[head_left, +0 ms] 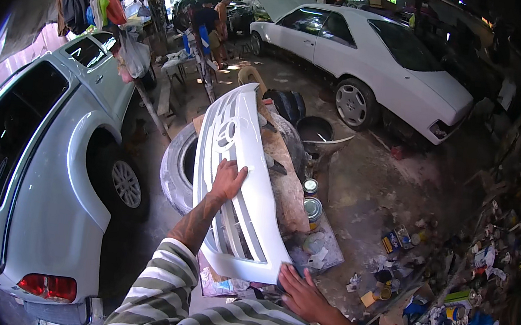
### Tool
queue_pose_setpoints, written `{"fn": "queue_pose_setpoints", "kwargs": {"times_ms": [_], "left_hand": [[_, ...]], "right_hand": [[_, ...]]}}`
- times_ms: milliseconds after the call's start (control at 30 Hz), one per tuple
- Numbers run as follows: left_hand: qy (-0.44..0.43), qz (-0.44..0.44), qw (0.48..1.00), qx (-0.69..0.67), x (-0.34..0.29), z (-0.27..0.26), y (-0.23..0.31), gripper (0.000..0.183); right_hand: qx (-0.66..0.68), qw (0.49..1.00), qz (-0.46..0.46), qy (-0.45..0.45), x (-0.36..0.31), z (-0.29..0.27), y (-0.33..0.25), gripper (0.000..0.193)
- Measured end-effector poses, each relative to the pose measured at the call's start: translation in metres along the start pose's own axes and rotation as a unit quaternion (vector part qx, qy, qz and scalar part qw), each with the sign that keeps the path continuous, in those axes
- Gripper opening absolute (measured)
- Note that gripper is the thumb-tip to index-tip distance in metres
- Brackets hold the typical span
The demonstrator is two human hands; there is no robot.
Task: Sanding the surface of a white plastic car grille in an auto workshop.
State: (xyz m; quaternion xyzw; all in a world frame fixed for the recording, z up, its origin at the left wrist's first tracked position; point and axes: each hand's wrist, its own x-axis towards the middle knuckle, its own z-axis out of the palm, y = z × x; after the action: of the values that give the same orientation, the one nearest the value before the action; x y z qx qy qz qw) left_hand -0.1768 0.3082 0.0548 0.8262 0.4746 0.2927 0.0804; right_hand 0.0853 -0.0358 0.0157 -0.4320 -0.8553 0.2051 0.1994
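A white car grille (261, 211) with long slats and a round emblem opening lies lengthwise in front of me. My left hand (228, 179) grips its slats near the middle, below the emblem opening, with the fingers curled and the thumb out to the side. At the near right corner my right hand (304, 294) presses a thin dark piece, which looks like sandpaper (282, 274), against the grille; the fingers hide most of it. Beneath the grille are a worn board (289, 194) and a dusty tire (173, 175).
Two paint cans (312, 209) stand right of the board. A white vehicle (55, 184) is close on my left; a white car (404, 82) stands at the far right. Litter and scraps (441, 324) cover the right floor. People (212, 25) stand at the back, near a post (201, 59).
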Motion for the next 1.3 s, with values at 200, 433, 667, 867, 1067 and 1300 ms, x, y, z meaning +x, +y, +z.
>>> {"fn": "queue_pose_setpoints", "kwargs": {"times_ms": [200,433,667,867,1067,1300], "left_hand": [[-0.019,-0.008,1.0,0.007,0.001,-0.003,0.01,0.052],[-0.022,-0.009,1.0,0.008,-0.002,-0.003,0.003,0.054],[0.001,0.008,1.0,-0.017,0.002,0.003,0.004,0.054],[-0.024,0.004,0.999,0.025,0.0,-0.001,-0.005,0.052],[-0.005,0.007,1.0,-0.012,-0.003,0.0,0.004,0.052],[-0.029,0.001,1.0,0.009,0.002,-0.007,0.007,0.051]], "right_hand": [[0.008,1.0,0.007,0.011,0.019,-0.007,-0.003,0.067],[0.03,0.999,0.036,-0.019,-0.014,-0.006,-0.011,0.066],[0.023,0.998,0.035,0.051,0.016,-0.003,-0.005,0.065],[0.001,0.999,0.037,0.01,0.009,-0.008,-0.006,0.065],[-0.002,0.998,0.056,0.009,0.002,-0.002,-0.012,0.065],[0.024,0.998,0.029,0.04,0.022,-0.006,-0.008,0.065]]}}
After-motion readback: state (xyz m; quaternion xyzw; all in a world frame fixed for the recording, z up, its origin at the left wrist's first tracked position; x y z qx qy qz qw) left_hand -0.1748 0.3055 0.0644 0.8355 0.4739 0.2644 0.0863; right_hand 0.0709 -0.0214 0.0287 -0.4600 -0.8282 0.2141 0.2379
